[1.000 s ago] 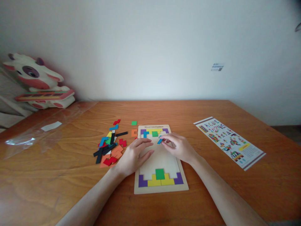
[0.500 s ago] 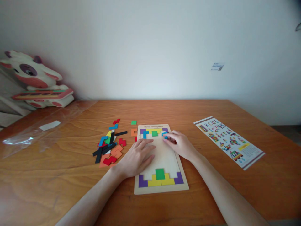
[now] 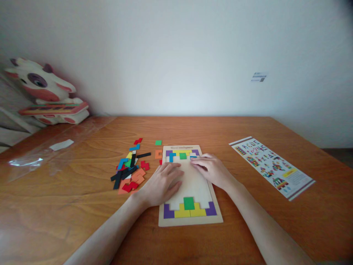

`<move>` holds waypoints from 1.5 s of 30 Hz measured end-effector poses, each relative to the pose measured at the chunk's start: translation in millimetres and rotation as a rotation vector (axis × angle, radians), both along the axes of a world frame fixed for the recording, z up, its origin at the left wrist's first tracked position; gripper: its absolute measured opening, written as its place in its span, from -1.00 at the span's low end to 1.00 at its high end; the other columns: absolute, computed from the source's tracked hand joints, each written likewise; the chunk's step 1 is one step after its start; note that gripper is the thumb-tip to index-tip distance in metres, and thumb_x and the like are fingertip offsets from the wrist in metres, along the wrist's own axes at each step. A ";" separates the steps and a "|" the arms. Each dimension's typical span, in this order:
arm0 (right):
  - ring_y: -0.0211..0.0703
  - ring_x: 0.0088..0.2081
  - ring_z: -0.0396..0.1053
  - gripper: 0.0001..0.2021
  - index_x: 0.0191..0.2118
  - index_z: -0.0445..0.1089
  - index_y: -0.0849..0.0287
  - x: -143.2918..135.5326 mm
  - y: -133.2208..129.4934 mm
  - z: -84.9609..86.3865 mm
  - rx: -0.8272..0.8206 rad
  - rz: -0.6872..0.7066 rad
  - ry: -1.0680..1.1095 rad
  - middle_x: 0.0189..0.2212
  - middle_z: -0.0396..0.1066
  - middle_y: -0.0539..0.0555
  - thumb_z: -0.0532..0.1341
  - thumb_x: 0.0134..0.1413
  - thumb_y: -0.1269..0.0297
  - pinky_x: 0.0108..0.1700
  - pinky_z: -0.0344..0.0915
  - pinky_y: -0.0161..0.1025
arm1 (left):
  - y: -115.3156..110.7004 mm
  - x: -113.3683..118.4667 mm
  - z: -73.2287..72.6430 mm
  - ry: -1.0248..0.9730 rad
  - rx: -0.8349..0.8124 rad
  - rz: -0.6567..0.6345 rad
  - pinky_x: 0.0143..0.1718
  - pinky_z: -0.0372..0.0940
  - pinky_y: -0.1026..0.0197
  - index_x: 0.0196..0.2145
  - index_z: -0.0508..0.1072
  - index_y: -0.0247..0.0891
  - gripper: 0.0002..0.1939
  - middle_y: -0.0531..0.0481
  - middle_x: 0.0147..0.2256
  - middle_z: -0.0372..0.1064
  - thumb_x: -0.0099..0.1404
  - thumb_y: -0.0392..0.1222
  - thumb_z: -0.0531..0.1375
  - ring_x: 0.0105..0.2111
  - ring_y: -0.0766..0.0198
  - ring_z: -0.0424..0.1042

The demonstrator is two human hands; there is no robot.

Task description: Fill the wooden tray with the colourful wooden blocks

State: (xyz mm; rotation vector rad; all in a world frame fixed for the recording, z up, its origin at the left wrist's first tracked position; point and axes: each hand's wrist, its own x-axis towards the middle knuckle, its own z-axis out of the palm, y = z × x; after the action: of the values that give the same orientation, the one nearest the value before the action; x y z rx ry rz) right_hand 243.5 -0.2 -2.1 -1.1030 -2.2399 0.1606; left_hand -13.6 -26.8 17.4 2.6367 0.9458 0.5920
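Observation:
A wooden puzzle board (image 3: pixel 190 222) lies flat on the table in front of me. Purple, yellow, green and blue pieces line its top end; purple, yellow and green ones its bottom end. My left hand (image 3: pixel 164 183) rests across the board's left edge, fingers spread, holding nothing. At the upper right of the board, the fingers of my right hand (image 3: pixel 212 170) close on a blue puzzle piece (image 3: pixel 193 157), partly hidden under the fingertips. Another blue piece (image 3: pixel 171 157) sits at the upper left, with a green square (image 3: pixel 182 156) between the two.
Left of the board lies a loose pile of coloured pieces (image 3: pixel 132 171), with a green square (image 3: pixel 158 142) and an orange piece (image 3: pixel 158 154) nearer the board. A printed sheet (image 3: pixel 271 167) is on the right. Clear plastic (image 3: pixel 49 158) and a cow-shaped toy keyboard (image 3: pixel 52 94) are at the left.
The blue piece under my right hand now lies lower and flatter at the board's upper right, and the fingers have straightened somewhat. My left hand stays put; the view has shifted slightly.

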 end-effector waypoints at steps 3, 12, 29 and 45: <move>-0.05 -0.14 0.50 -0.73 0.02 0.53 0.01 -0.6 -1.2 -1.2 -0.001 -0.037 -0.039 -0.16 0.59 0.11 0.22 0.26 0.39 -0.03 0.43 -0.04 | 0.0 0.5 0.7 0.001 -0.008 0.001 0.17 0.28 -0.14 0.05 0.43 -0.25 -0.70 -0.24 0.14 0.29 0.42 -0.20 0.08 0.12 0.00 0.30; -0.01 -0.10 0.49 -0.76 -0.05 0.55 0.03 -6.5 -1.9 -2.2 0.022 -0.088 -0.058 -0.07 0.58 0.10 0.20 0.26 0.41 0.00 0.44 0.03 | 1.0 -0.9 -2.9 -0.013 0.010 -0.001 0.16 0.29 -0.09 0.04 0.44 -0.20 -0.72 -0.21 0.12 0.31 0.41 -0.19 0.10 0.11 0.03 0.33; -0.01 -0.13 0.53 -0.79 -0.10 0.53 0.13 -18.0 -4.7 0.3 -0.002 -0.183 -0.091 -0.15 0.59 0.15 0.15 0.29 0.41 -0.06 0.46 -0.04 | 2.6 -0.5 -4.4 -0.004 0.011 -0.008 0.16 0.29 -0.07 0.05 0.43 -0.22 -0.71 -0.20 0.09 0.33 0.42 -0.19 0.09 0.11 0.05 0.33; -0.02 0.17 0.31 -0.70 0.15 0.34 0.09 -34.1 -17.0 11.0 -0.012 0.075 -0.188 0.12 0.44 0.10 0.07 0.38 0.32 0.21 0.21 0.07 | 2.3 -0.4 1.2 0.023 -0.005 -0.026 0.20 0.26 -0.09 0.10 0.39 -0.24 -0.67 -0.23 0.13 0.32 0.42 -0.20 0.08 0.16 0.03 0.29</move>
State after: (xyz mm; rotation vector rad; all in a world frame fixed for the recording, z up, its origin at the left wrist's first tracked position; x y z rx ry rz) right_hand 209.4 -17.3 8.9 -1.0792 -2.4519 0.1052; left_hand -14.0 -24.6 18.7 2.6525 0.9171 0.5539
